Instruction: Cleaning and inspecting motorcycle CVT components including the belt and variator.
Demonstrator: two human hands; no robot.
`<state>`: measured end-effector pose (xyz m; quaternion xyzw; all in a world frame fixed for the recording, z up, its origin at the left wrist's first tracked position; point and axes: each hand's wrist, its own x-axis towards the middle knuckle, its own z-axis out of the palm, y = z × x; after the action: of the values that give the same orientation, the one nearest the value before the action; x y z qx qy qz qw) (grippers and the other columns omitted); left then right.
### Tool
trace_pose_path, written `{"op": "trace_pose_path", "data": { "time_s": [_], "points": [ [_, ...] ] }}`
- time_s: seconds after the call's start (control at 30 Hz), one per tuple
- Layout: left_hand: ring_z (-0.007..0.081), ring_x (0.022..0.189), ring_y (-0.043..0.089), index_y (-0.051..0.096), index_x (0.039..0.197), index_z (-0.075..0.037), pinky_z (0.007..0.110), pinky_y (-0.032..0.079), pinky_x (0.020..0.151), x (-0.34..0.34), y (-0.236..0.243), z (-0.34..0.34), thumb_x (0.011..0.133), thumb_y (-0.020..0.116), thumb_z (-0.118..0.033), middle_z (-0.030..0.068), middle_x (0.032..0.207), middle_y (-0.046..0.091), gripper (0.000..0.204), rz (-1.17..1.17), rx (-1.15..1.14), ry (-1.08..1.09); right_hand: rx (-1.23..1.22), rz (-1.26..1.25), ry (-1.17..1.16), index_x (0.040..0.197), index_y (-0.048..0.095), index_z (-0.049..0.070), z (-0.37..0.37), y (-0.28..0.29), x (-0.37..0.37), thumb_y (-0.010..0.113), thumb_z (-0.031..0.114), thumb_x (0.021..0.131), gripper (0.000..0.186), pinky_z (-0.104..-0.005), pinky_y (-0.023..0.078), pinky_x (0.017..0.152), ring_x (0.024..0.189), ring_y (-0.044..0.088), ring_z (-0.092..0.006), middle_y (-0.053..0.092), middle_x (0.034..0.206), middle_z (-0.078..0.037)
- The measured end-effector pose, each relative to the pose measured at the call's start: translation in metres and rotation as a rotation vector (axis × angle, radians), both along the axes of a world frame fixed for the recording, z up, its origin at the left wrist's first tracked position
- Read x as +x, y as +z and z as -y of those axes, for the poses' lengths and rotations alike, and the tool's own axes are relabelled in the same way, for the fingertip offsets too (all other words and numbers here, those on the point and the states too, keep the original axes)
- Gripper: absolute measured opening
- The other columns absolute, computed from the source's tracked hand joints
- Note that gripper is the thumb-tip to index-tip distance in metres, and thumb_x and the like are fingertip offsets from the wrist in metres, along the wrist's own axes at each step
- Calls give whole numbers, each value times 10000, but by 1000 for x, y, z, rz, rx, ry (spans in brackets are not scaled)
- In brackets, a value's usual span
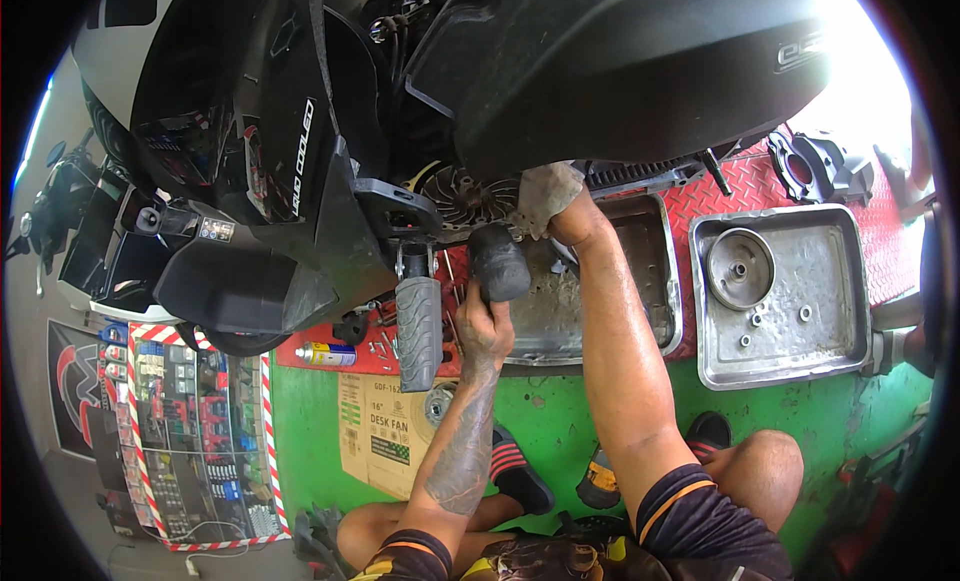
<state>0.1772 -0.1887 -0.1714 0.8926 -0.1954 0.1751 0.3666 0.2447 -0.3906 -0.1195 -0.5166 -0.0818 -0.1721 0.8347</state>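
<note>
My left hand [485, 326] is closed around a black rubber mallet [498, 266]; its blunt, rounded head points up beneath the scooter, and its handle is hidden. Just above it, a finned metal pulley [470, 193] shows in the opened side of the black scooter [620, 71]. My right hand [575, 219] presses a grey rag [548, 195] against the right edge of that pulley area, fingers mostly covered by the cloth. The rubber-topped footrest [418, 321] juts out to the left of the mallet.
A metal tray [850, 366] at the right holds a round metal drum and several small rings. Another tray [672, 281] lies under my right forearm. Removed covers [820, 166], a spray can [326, 355] and loose bolts rest on the red platform. A cardboard piece [380, 441] and yellow-black power tool [600, 478] are on the green floor.
</note>
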Motion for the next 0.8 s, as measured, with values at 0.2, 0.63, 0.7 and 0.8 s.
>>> {"op": "trace_pose_path", "data": {
  "time_s": [0.2, 0.63, 0.7, 0.8],
  "points": [
    [400, 652, 637, 589, 1038, 24, 462, 480, 586, 8, 14, 20, 987, 522, -338, 191, 729, 631, 372, 31, 100, -83, -445, 320, -319, 1212, 587, -12, 5, 4, 1, 576, 51, 923, 295, -289, 491, 871, 1000, 557, -153, 624, 1118, -38],
    [385, 595, 649, 588, 1017, 36, 437, 486, 514, 4, 41, 39, 987, 532, -379, 182, 656, 622, 420, 92, -17, -141, -38, -97, 26, 1269, 559, 6, 3, -14, 7, 576, 28, 917, 353, -301, 431, 965, 1082, 522, -142, 601, 1185, -35],
    [390, 593, 648, 589, 1034, 41, 444, 485, 514, 5, 34, 36, 990, 531, -370, 187, 652, 618, 417, 164, -115, -216, -368, -89, -37, 1292, 544, 2, 6, -12, 7, 596, 23, 897, 400, -311, 378, 1060, 1178, 497, -168, 582, 1257, -44],
    [230, 617, 564, 595, 971, 1, 359, 444, 572, 5, 17, 17, 1009, 484, -388, 103, 775, 610, 406, -49, -17, -74, -2, 36, 70, 1264, 561, -8, 5, -10, 6, 660, 84, 840, 445, -332, 380, 1069, 1204, 517, -228, 588, 1268, -96]
  ]
}}
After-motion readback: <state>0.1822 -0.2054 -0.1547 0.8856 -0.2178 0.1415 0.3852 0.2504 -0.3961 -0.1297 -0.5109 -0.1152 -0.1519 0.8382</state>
